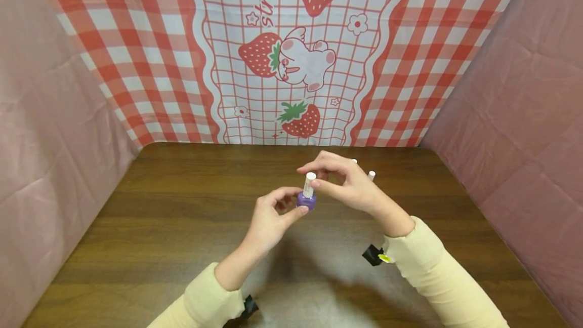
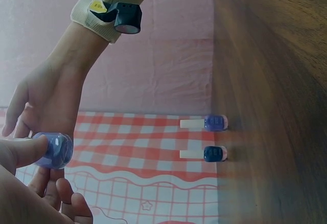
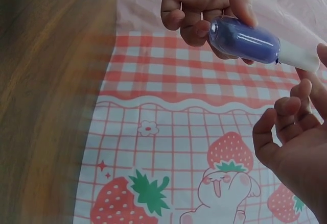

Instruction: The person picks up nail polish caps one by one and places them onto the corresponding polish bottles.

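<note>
A nail polish bottle (image 1: 306, 201) with purple polish and a white cap (image 1: 309, 187) is held up over the table's middle, standing nearly upright. My left hand (image 1: 268, 221) pinches its glass body between thumb and fingers. At the cap, my right hand (image 1: 352, 186) has its thumb on one side and the index finger on the other. In the right wrist view the cap (image 3: 299, 56) sits on the bottle (image 3: 245, 40), between that thumb and finger. The right hand's other fingers curl loosely, apart from the bottle.
Two more nail polish bottles stand on the table beyond my right hand, one purple (image 2: 216, 123) and one dark teal (image 2: 215, 154), both white-capped. The wooden table (image 1: 182, 247) ends at a strawberry-print checked cloth (image 1: 164, 65); pink cloths (image 1: 514, 90) hang at both sides.
</note>
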Action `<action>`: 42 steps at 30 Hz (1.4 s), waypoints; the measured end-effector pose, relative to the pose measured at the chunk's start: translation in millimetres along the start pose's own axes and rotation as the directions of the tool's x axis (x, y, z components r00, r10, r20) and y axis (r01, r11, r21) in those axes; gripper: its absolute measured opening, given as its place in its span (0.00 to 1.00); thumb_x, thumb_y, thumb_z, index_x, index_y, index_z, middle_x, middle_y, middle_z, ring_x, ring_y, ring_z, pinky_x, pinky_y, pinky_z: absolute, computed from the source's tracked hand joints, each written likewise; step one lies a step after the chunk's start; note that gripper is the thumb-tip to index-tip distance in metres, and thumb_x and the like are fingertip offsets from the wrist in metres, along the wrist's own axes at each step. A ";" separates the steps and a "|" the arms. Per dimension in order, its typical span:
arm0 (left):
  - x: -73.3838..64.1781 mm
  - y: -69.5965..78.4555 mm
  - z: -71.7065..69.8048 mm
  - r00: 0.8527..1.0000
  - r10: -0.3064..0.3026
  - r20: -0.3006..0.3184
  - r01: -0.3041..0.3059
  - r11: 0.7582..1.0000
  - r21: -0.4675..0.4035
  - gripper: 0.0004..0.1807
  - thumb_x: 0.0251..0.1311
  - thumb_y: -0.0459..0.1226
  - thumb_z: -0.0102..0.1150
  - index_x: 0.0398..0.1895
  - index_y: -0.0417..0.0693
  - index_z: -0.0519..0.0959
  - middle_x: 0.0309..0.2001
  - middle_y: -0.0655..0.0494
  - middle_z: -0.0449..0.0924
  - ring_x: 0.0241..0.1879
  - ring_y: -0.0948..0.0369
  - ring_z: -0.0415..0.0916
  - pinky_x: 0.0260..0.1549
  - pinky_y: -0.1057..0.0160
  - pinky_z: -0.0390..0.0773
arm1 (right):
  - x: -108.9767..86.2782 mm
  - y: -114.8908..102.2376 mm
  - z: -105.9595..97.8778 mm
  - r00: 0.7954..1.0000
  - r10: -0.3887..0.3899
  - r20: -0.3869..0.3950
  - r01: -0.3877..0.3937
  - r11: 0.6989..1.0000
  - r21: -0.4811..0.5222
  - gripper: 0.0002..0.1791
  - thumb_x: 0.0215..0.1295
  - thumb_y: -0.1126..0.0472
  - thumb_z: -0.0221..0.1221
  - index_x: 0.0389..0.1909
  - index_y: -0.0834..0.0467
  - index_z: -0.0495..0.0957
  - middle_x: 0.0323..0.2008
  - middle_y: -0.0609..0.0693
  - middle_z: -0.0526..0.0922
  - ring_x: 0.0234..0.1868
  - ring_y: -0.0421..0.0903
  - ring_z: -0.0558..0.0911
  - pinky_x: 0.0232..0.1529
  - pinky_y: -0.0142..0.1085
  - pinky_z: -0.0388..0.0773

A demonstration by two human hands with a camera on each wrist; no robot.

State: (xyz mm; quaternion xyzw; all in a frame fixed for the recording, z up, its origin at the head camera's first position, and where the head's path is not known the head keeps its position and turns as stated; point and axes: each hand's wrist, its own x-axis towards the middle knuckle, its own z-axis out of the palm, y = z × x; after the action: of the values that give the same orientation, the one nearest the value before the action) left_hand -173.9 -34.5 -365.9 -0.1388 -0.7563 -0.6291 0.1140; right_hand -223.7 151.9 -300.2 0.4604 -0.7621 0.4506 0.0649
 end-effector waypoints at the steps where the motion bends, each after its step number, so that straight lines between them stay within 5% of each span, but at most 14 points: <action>1: 0.0 -0.5 0.1 1.000 0.000 0.001 0.000 1.000 0.000 0.14 0.48 0.33 0.70 0.41 0.45 0.83 0.30 0.53 0.81 0.32 0.60 0.72 0.35 0.64 0.71 | -0.2 -0.1 -0.3 1.000 -0.001 0.013 0.001 1.000 0.008 0.14 0.62 0.67 0.59 0.50 0.56 0.80 0.34 0.44 0.76 0.33 0.41 0.71 0.34 0.33 0.69; 8: -0.1 -0.9 0.2 1.000 0.005 0.007 -0.005 1.000 0.008 0.15 0.48 0.33 0.70 0.41 0.44 0.83 0.30 0.52 0.81 0.32 0.60 0.72 0.34 0.64 0.72 | -1.1 2.0 -0.7 0.999 -0.014 0.040 0.013 1.000 0.020 0.12 0.66 0.62 0.56 0.48 0.55 0.81 0.38 0.44 0.78 0.37 0.42 0.74 0.38 0.34 0.72; 26: -0.1 0.7 -0.2 1.000 -0.020 0.002 0.020 1.000 -0.018 0.15 0.46 0.34 0.72 0.40 0.47 0.83 0.31 0.53 0.81 0.33 0.60 0.72 0.34 0.64 0.71 | 0.4 6.3 2.9 0.999 -0.030 -0.039 0.030 1.000 0.001 0.09 0.63 0.60 0.61 0.40 0.59 0.82 0.32 0.43 0.79 0.29 0.40 0.70 0.29 0.32 0.68; 42: 0.1 0.2 0.2 1.000 -0.029 0.001 0.029 0.999 -0.014 0.16 0.45 0.34 0.72 0.40 0.48 0.83 0.31 0.53 0.81 0.33 0.59 0.72 0.35 0.64 0.71 | 0.9 4.7 6.7 0.995 0.034 -0.097 -0.032 0.999 0.017 0.08 0.53 0.67 0.67 0.34 0.56 0.81 0.26 0.47 0.72 0.29 0.43 0.67 0.27 0.32 0.64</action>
State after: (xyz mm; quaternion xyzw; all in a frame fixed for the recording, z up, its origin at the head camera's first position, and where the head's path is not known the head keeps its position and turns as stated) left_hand -174.0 -34.3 -365.7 -0.1286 -0.7538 -0.6360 0.1037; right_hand -225.6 147.1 -306.6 0.4258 -0.7620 0.4794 0.0907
